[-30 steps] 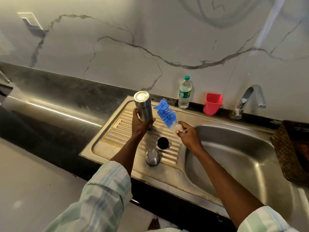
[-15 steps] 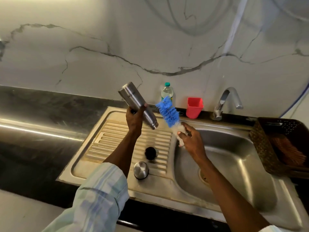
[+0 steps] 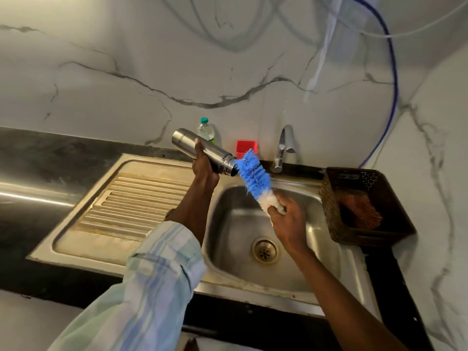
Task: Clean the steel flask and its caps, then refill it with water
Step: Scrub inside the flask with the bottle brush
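**Where everything sits around the sink right now**

So the flask (image 3: 202,153) is held by the left hand (image 3: 203,168) above the seam between drainboard (image 3: 141,198) and sink bowl (image 3: 235,224), tilted, mouth pointing right and down. The brush (image 3: 252,177) sits just right of that mouth, its bristles touching it, with the right hand (image 3: 287,219) gripping its lower end over the bowl. Behind, along the wall: water bottle (image 3: 205,129), cup (image 3: 247,146), then tap (image 3: 283,148). A basket (image 3: 354,178) sits right of the bowl.

Brush (image 3: 253,177) tip at flask (image 3: 202,153) mouth
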A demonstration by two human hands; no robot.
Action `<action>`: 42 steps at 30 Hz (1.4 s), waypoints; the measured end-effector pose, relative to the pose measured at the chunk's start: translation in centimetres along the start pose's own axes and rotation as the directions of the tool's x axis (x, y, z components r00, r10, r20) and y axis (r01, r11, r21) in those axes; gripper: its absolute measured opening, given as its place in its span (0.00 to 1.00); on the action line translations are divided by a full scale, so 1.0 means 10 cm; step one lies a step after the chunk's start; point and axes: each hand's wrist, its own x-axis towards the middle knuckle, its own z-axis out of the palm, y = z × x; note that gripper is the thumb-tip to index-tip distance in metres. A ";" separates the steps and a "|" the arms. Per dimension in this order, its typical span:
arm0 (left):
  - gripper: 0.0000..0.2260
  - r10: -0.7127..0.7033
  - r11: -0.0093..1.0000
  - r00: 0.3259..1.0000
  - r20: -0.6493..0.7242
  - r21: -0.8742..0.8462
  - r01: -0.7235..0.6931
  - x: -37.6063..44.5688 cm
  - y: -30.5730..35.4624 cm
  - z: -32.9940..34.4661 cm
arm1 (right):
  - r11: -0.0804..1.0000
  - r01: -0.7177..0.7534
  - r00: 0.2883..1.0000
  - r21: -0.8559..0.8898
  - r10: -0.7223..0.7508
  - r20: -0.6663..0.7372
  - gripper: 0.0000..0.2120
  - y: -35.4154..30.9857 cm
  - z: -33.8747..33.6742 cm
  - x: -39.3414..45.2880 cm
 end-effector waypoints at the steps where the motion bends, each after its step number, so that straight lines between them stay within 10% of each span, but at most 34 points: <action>1: 0.27 0.014 1.000 1.000 -0.021 -0.001 -0.014 -0.06 -0.08 0.04 | 1.000 -0.011 1.000 -0.004 0.011 -0.006 0.19 0.04 -0.09 -0.03; 20: 0.28 0.011 0.962 0.999 -0.030 0.273 -0.003 -0.65 -0.70 0.20 | 0.917 0.084 0.984 -0.389 -0.014 0.178 0.13 0.29 -0.62 -0.16; 35: 0.31 -0.161 0.919 0.987 -0.015 0.361 0.156 -0.70 -0.84 -0.12 | 0.957 -0.292 0.936 0.002 0.285 0.207 0.19 -0.06 -0.05 0.13; 42: 0.29 -0.028 0.949 0.995 -0.091 0.311 0.055 -0.39 -0.41 -0.20 | 0.835 0.044 0.951 -0.549 0.133 0.278 0.17 0.15 0.06 -0.26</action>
